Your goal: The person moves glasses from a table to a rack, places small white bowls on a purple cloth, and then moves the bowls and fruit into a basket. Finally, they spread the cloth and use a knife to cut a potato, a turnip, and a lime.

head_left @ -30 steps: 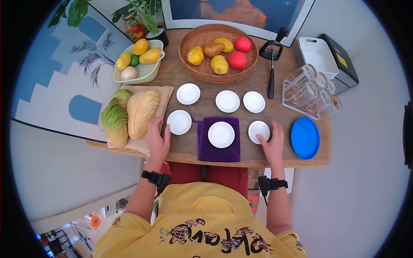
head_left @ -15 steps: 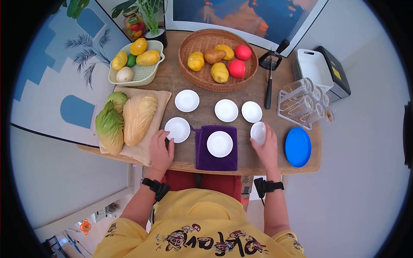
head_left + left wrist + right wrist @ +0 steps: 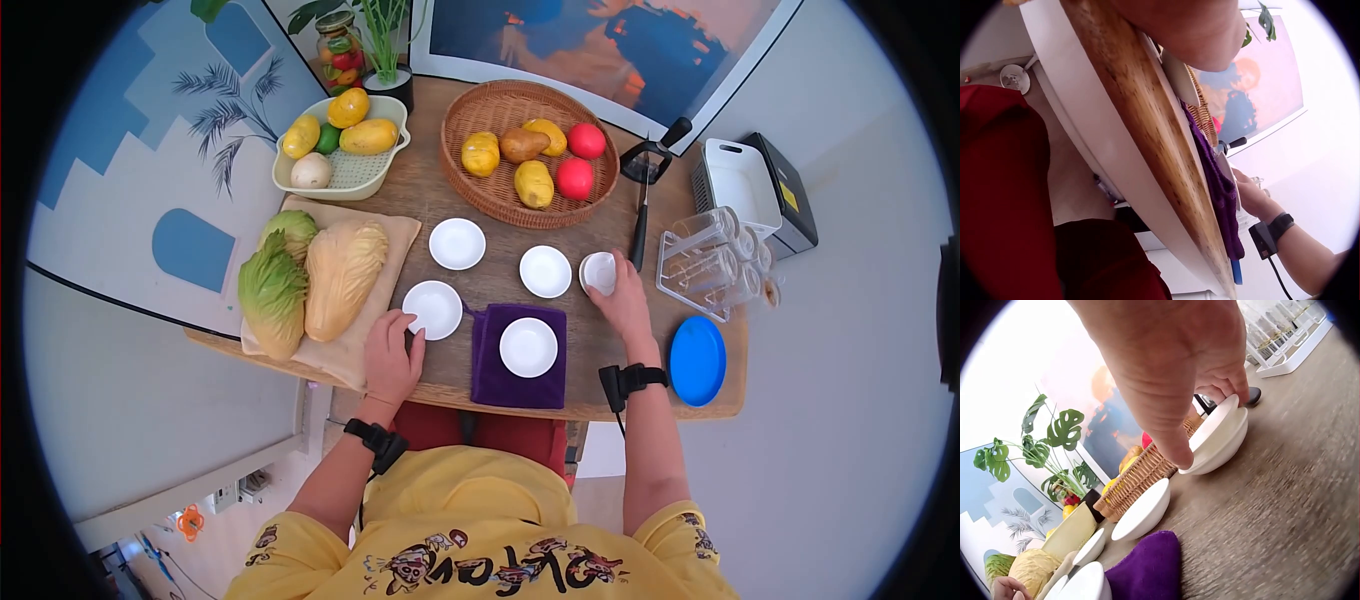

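Note:
My right hand (image 3: 625, 298) pinches a small white bowl (image 3: 1215, 428) by its rim, thumb on one side and fingers on the other. This bowl sits tilted within another white bowl (image 3: 1235, 440), behind and right of the purple cloth (image 3: 490, 375). At the front left, my left hand (image 3: 392, 355) rests with fingertips at the rim of a white bowl (image 3: 435, 308). A white bowl (image 3: 528, 347) stands on the folded purple cloth between my hands. Two more white bowls, one back left (image 3: 457, 243) and one back middle (image 3: 546, 271), stand behind it.
A wicker basket (image 3: 465, 205) of fruit stands at the back, a pale green basket (image 3: 375, 185) back left. Cabbages (image 3: 342, 275) lie on a beige cloth at left. Right are a glass rack (image 3: 690, 300), blue tray (image 3: 697, 360), white bin (image 3: 740, 185) and black-handled tool (image 3: 638, 240).
My right hand has lifted the front-right bowl, moved it back and brought it into the bowl behind. My left hand stays beside the front-left bowl.

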A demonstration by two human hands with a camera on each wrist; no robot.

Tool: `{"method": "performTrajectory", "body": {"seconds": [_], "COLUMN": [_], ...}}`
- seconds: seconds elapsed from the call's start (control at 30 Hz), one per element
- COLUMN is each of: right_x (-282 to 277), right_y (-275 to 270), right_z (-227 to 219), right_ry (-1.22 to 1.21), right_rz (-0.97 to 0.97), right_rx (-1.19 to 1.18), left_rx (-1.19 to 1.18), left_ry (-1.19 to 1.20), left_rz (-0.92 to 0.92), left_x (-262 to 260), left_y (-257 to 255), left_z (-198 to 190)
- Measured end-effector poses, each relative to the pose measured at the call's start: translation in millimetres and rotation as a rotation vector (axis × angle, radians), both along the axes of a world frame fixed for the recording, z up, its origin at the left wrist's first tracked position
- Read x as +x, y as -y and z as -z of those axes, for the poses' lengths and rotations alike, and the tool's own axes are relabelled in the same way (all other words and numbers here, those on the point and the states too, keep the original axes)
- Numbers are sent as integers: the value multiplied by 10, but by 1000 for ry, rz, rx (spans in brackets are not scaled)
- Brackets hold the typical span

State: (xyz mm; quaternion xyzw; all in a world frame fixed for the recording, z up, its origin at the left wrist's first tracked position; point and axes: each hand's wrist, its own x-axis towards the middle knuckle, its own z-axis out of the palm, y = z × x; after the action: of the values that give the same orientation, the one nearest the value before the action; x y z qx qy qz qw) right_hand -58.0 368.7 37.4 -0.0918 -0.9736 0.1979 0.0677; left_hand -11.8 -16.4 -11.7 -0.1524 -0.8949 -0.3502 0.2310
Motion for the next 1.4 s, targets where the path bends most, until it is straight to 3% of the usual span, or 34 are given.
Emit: {"method": "performTrajectory", "body": {"seconds": [0.3, 0.63, 0.73, 0.83, 0.9, 1.4], "right_x": [-17, -66, -138, -172, -192, -213], "right_y": [-29, 104, 243, 459, 608, 881], "right_z": [102, 0, -103, -191, -199, -122], "right_ry": [-6, 13, -84, -171, -103, 114], "right_rz": [-10, -13, 3, -131, -237, -196], "right_rx": [-116, -16, -24, -41, -41, 27], "left_rx": [7, -3, 34, 38, 37, 57], "left_ry": [-17, -29, 34, 26, 41, -52], "left_rz": [16, -6, -6, -9, -3, 21], "left_x": [-15, -10, -3, 7, 0, -13], "left_y": [-9, -14, -12, -20, -16, -6], "left_z": [-39, -45, -11, -17, -18, -46]}}
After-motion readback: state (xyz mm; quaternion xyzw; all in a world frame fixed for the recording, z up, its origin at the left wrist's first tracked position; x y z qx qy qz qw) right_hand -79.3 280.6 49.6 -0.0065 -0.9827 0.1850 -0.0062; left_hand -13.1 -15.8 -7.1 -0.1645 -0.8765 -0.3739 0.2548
